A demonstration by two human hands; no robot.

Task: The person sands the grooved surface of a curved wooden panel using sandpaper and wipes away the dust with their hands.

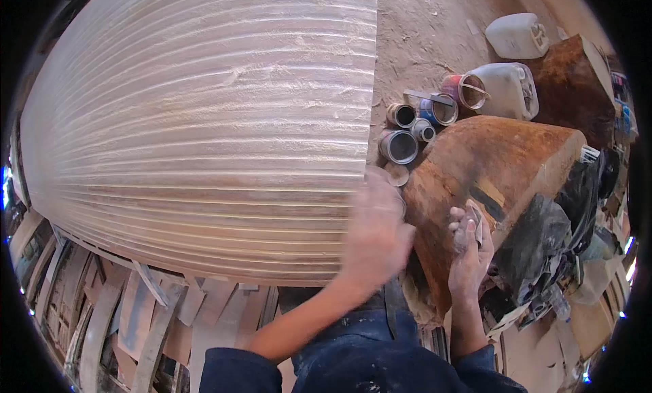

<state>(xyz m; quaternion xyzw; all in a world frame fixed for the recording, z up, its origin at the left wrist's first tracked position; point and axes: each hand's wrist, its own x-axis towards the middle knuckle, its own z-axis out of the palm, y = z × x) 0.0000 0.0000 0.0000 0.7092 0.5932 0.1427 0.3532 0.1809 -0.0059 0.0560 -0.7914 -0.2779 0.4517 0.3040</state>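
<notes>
A large pale panel point(224, 121) with many raised parallel ridges, dusted with powder, fills the left and middle of the view. My left hand point(377, 233) is smeared by motion over the panel's near right corner; its fingers do not show clearly. To the right, my right hand point(468, 247) is raised with curled, dusty fingers. It is closed on a small folded sheet point(479, 229) that looks like sandpaper. Below that hand and behind it stands a brown, worn block-like form point(496, 152).
Several open cans stand beyond the panel's right edge, among them a grey-rimmed can point(399, 146). White jerrycans point(502, 91) stand farther back. Black plastic bags point(536, 244) lie at the right. Wooden strips point(102, 318) lie below the panel at the left.
</notes>
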